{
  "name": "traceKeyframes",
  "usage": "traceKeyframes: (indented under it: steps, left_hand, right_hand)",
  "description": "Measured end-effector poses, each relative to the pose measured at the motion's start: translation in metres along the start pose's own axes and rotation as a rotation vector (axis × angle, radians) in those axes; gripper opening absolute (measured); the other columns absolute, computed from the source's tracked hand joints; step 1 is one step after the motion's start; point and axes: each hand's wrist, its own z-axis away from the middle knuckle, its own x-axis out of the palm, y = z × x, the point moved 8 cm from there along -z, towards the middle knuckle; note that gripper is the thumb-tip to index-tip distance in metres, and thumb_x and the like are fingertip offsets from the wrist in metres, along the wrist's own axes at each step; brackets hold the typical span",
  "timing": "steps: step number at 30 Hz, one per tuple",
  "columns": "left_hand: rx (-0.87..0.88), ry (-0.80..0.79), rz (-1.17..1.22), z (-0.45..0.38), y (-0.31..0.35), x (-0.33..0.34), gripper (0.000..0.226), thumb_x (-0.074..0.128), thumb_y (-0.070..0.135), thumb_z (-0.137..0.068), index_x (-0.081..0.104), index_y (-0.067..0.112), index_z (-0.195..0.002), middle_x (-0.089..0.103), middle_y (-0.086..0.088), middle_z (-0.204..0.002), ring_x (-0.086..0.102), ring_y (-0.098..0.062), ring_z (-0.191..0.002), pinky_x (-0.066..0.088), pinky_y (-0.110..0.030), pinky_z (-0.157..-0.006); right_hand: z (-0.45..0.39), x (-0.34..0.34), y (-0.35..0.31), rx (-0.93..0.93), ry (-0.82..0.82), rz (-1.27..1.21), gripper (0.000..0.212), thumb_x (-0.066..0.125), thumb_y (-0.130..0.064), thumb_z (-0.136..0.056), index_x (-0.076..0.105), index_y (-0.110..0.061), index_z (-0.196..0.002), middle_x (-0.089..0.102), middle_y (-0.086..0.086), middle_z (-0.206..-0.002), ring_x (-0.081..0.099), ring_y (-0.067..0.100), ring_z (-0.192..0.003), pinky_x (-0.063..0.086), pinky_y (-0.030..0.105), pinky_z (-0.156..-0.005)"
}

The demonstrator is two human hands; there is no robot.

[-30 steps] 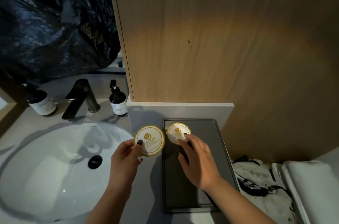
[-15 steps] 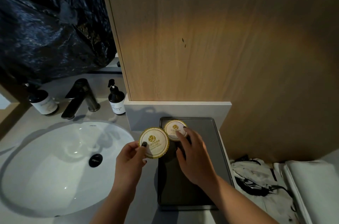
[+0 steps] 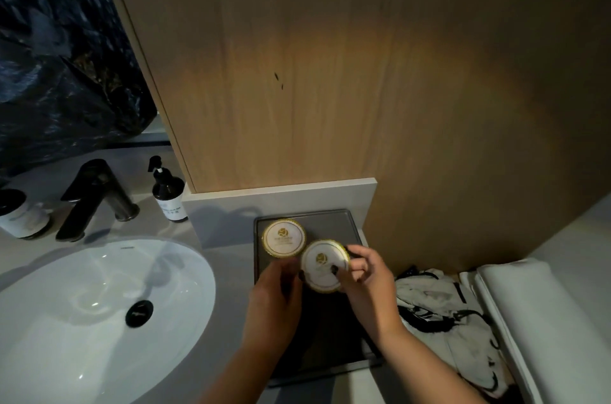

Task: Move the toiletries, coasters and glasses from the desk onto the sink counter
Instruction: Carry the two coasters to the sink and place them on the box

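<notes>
A wood panel (image 3: pixel 330 73) rises at the far side, closing off the space behind a low white ledge (image 3: pixel 281 193). The grey worktop (image 3: pixel 224 271) runs from that ledge toward the near edge, with a white basin (image 3: pixel 82 321) sunk into its left part and a black tap (image 3: pixel 96 195) at the basin's far rim. To the right the worktop ends just past a dark tray (image 3: pixel 330 367), where patterned cloth (image 3: pixel 439 311) and a white fold of fabric (image 3: pixel 535 321) lie lower down. The tray sits tight in the far right corner, its far edge against the ledge; its near half is bare and open. A pump bottle (image 3: pixel 168 195) stands just right of the tap, against the panel's foot, and a jar (image 3: pixel 20 215) stands left of the tap.

One coaster (image 3: pixel 283 237) lies flat in the tray's far left corner. A second coaster (image 3: pixel 325 265) is held above the tray, just near and right of the first, its rim almost meeting it. The left hand (image 3: pixel 274 301) pinches its left edge with fingers curled. The right hand (image 3: pixel 367 284) pinches its right side, thumb on the face, the other fingers loosely bent behind.
</notes>
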Motion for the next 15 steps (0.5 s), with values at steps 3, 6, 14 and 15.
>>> traceKeyframes:
  steps: [3, 6, 14, 15]
  left_hand:
    - [0.128, 0.018, -0.132, -0.001, 0.008, 0.004, 0.036, 0.065, 0.007, -0.085, 0.057, 0.018, -0.118, 0.053, 0.007, -0.110, 0.056, -0.011, -0.099, 0.046, -0.020, -0.085]
    - [0.253, 0.034, -0.313, 0.000, 0.015, 0.009, 0.042, 0.070, 0.010, -0.081, 0.057, 0.013, -0.121, 0.055, -0.005, -0.121, 0.054, -0.021, -0.109, 0.050, -0.034, -0.091]
    - [0.163, -0.070, -0.716, -0.003, 0.002, 0.027, 0.055, 0.044, 0.039, -0.087, 0.055, 0.007, -0.132, 0.051, -0.015, -0.141, 0.046, -0.032, -0.133, 0.033, -0.047, -0.106]
    - [0.152, -0.087, -0.740, -0.003, 0.000, 0.028, 0.059, 0.037, 0.041, -0.087, 0.054, 0.007, -0.133, 0.051, -0.014, -0.141, 0.045, -0.031, -0.133, 0.032, -0.047, -0.106]
  right_hand:
    - [-0.002, -0.019, -0.012, -0.076, 0.115, 0.304, 0.035, 0.071, -0.004, -0.076, 0.058, -0.025, -0.101, 0.065, -0.001, -0.083, 0.064, 0.019, -0.071, 0.057, 0.042, -0.069]
    - [-0.007, -0.021, -0.022, -0.158, 0.139, 0.521, 0.035, 0.073, -0.009, -0.075, 0.060, -0.018, -0.106, 0.058, 0.000, -0.096, 0.059, 0.016, -0.073, 0.051, 0.032, -0.072]
    - [0.004, 0.007, -0.029, -0.459, 0.049, 0.965, 0.022, 0.059, -0.006, -0.083, 0.063, -0.015, -0.103, 0.052, 0.001, -0.105, 0.059, 0.021, -0.086, 0.050, 0.029, -0.066]
    - [0.007, 0.010, -0.022, -0.491, -0.004, 1.012, 0.024, 0.054, -0.011, -0.085, 0.063, -0.018, -0.107, 0.053, -0.001, -0.109, 0.057, 0.019, -0.094, 0.047, 0.024, -0.076]
